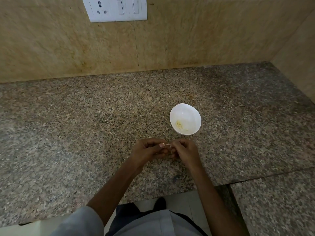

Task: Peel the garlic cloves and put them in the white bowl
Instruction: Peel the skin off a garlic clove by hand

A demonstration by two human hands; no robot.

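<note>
A small white bowl (185,109) stands on the speckled granite counter (85,125), with a few pale peeled garlic pieces (179,124) at its bottom. Just in front of the bowl, my left hand (148,150) and my right hand (185,149) meet above the counter. Both pinch a small garlic clove (166,144) between their fingertips, and a thin strip of pale skin shows between them. Most of the clove is hidden by my fingers.
A beige tiled wall (153,48) backs the counter, with a white switch and socket plate (117,9) at the top. A side wall closes the right end. The counter's front edge runs near my body, with a seam at the right (230,184).
</note>
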